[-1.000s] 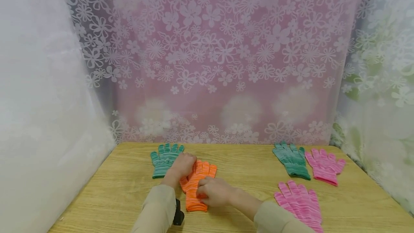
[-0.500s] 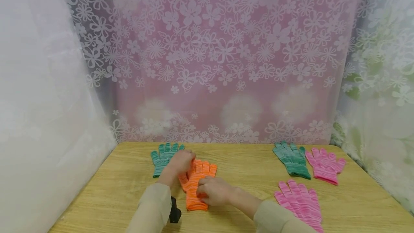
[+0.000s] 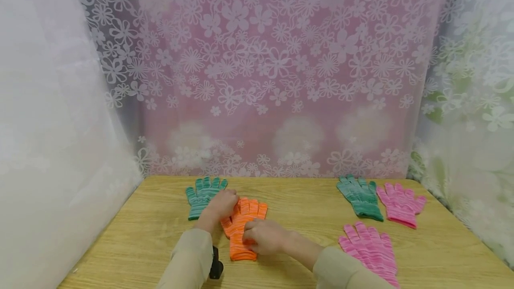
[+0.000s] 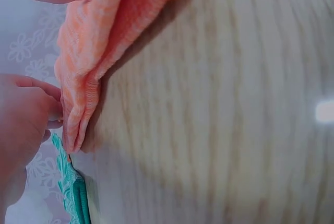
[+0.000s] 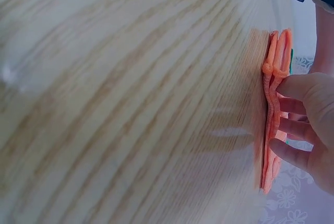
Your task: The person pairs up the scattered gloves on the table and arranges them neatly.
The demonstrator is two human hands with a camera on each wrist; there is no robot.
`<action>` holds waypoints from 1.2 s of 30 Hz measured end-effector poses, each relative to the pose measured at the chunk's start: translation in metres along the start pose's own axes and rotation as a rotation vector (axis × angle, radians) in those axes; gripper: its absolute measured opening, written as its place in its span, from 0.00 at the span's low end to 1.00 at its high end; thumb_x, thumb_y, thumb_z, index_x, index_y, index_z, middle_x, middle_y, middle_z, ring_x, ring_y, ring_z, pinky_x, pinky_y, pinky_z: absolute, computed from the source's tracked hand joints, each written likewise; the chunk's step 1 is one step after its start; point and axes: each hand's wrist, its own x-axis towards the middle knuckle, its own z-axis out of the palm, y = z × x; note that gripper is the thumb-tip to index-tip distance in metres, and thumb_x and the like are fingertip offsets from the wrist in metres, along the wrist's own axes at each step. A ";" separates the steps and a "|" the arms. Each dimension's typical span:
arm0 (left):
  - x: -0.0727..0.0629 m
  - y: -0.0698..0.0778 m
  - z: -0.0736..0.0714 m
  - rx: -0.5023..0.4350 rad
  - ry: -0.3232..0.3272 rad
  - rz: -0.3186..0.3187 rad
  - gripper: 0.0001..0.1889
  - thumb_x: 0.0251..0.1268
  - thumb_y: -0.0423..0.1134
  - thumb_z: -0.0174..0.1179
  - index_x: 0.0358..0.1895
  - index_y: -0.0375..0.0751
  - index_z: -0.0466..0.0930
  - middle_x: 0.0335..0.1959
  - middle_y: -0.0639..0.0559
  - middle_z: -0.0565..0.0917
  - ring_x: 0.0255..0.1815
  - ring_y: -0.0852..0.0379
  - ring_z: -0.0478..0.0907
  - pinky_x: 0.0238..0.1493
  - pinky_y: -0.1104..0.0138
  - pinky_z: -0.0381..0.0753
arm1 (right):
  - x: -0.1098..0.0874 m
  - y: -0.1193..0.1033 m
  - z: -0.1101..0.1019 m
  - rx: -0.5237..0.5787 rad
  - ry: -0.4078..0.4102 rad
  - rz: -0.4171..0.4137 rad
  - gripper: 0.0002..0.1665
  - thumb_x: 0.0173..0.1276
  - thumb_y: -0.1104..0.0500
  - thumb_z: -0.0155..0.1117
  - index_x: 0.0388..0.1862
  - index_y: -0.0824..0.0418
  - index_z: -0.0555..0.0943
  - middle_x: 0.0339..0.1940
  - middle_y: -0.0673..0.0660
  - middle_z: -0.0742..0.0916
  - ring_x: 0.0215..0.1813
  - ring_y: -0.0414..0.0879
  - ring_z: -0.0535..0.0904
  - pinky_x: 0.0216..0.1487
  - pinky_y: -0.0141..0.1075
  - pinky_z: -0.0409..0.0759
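An orange knit glove [image 3: 238, 235] lies on the table in the head view, fingers pointing away and cuff toward me. My left hand [image 3: 224, 202] is at its upper left edge, fingers bent; in the left wrist view thumb and finger pinch the tip of the orange fabric [image 4: 78, 88]. My right hand [image 3: 265, 237] rests on the glove's palm and right side. The right wrist view shows its fingers [image 5: 295, 153] spread and loosely bent against the glove. Just beyond the left hand lies a green glove [image 3: 198, 202], partly covered by that hand.
On the right lie another green glove [image 3: 363, 200], a pink glove [image 3: 403, 206] beside it, and a second pink glove [image 3: 371, 249] nearer, partly behind the right sleeve. The wooden table [image 3: 305, 200] ends at a flowered curtain [image 3: 281, 101].
My left hand has shifted slightly left, and the orange glove's left edge has moved a little with it. The right hand has stayed on the glove. The head view has shifted slightly.
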 end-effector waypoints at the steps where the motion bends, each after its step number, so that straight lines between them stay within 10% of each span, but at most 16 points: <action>1: 0.000 0.000 0.000 0.012 -0.004 -0.001 0.07 0.60 0.30 0.59 0.25 0.43 0.80 0.23 0.53 0.72 0.26 0.55 0.72 0.32 0.65 0.73 | 0.000 0.000 0.000 -0.004 0.002 -0.003 0.06 0.60 0.56 0.66 0.38 0.50 0.83 0.36 0.43 0.80 0.36 0.36 0.73 0.36 0.24 0.68; 13: -0.006 0.000 -0.021 -0.005 -0.043 -0.050 0.04 0.61 0.35 0.58 0.34 0.44 0.82 0.28 0.54 0.75 0.30 0.56 0.74 0.36 0.63 0.75 | -0.008 0.011 -0.011 0.098 0.015 0.047 0.10 0.58 0.60 0.66 0.40 0.57 0.83 0.40 0.47 0.81 0.42 0.36 0.76 0.42 0.26 0.73; 24: -0.014 0.009 -0.020 -0.081 -0.060 0.138 0.04 0.57 0.36 0.60 0.26 0.46 0.82 0.24 0.57 0.75 0.25 0.61 0.72 0.29 0.69 0.73 | -0.011 0.017 -0.002 0.033 -0.001 0.087 0.06 0.57 0.58 0.65 0.35 0.52 0.83 0.36 0.43 0.80 0.38 0.37 0.75 0.40 0.28 0.72; 36: -0.023 0.011 -0.017 -0.082 -0.057 0.080 0.07 0.61 0.38 0.58 0.26 0.46 0.82 0.24 0.57 0.74 0.25 0.60 0.72 0.33 0.67 0.73 | -0.013 0.022 -0.006 0.117 0.035 0.131 0.07 0.60 0.63 0.63 0.38 0.58 0.83 0.38 0.49 0.82 0.41 0.40 0.77 0.42 0.31 0.74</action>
